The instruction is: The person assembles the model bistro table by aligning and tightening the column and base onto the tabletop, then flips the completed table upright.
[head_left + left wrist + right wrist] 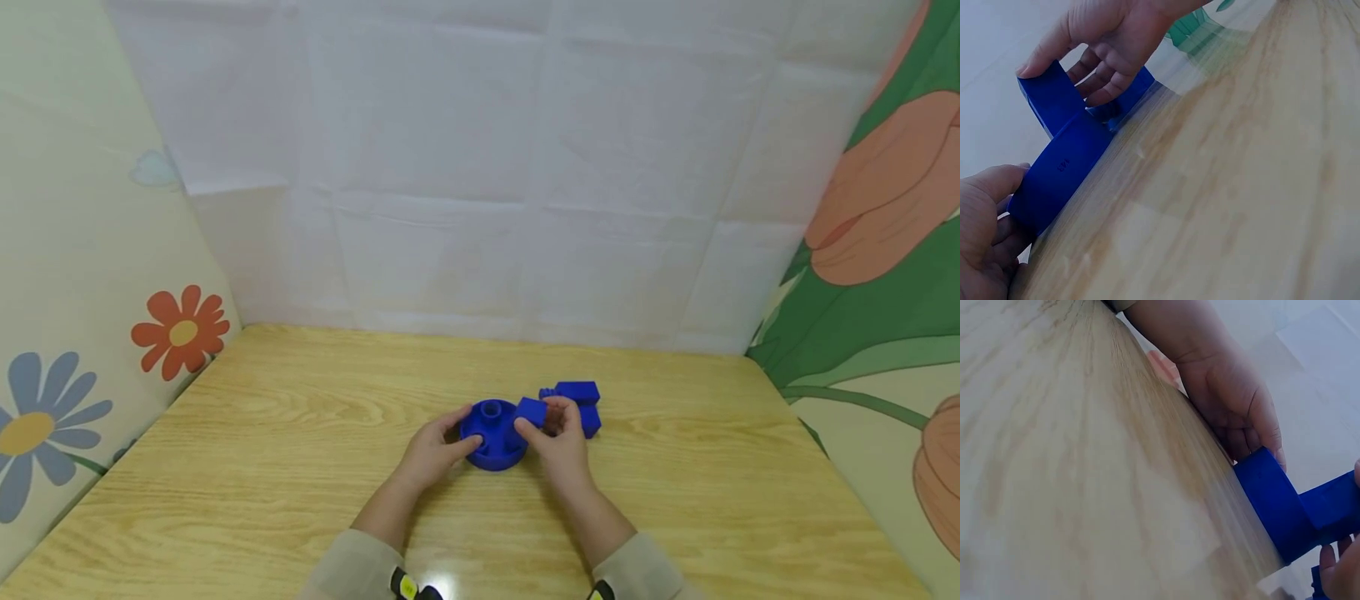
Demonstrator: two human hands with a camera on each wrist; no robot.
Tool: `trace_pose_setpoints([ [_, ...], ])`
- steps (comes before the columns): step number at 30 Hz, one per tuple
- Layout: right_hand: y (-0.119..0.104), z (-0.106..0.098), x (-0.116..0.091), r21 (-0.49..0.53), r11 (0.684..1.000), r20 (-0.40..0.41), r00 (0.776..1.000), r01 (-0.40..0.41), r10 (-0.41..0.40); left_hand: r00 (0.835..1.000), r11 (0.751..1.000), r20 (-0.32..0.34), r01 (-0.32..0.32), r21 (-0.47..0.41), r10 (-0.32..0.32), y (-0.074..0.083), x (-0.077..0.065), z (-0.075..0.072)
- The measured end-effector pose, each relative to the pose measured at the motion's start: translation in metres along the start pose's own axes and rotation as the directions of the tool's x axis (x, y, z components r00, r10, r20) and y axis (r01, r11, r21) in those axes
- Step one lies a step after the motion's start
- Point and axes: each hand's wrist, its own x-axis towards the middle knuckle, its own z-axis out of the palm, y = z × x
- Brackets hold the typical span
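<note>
A round, shallow blue dish-like part (497, 461) with a hollow post inside sits on the table. The left hand (433, 452) grips its left rim, thumb over the edge and fingers round the outside. Between thumb and fingers, the right hand (564, 446) pinches a blue block (532, 412) over the dish's right side. In the left wrist view, the block (1055, 97) rises from the rim of the dish (1063, 172), whose side wall bears small dark characters. The block's lower end is hidden behind that wall.
Just beyond the right hand lie more blue pieces, one a blocky part (577, 391) with a ridged end, another (591, 422) partly behind the fingers. The wood-grain table (300, 467) meets a white sheet (450, 250) at the back. Flower-patterned panels (75, 250) flank both sides.
</note>
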Motion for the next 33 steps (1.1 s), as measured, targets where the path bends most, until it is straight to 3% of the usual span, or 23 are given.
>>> trace_pose_setpoints([
  [13, 0.0, 0.004, -0.001, 0.0, 0.998, -0.086, 0.995, 0.056, -0.056, 1.0, 1.0, 0.014, -0.008, 0.017, 0.008, 0.001, 0.003, 0.002],
  [19, 0.0, 0.004, -0.003, -0.029, 0.999, -0.049, 0.998, 0.043, -0.044, 1.0, 1.0, -0.002, -0.006, 0.029, 0.006, 0.001, 0.0, 0.001],
  [28, -0.002, -0.004, -0.005, -0.006, 0.997, -0.04, 0.996, 0.074, -0.074, 0.994, 0.999, -0.101, -0.034, 0.014, 0.036, 0.0, 0.006, 0.006],
  [33, -0.002, -0.026, 0.004, -0.034, 0.99, -0.073, 0.988, 0.138, -0.14, 0.973, 0.996, -0.213, -0.087, 0.002, 0.086, 0.008, 0.003, 0.009],
])
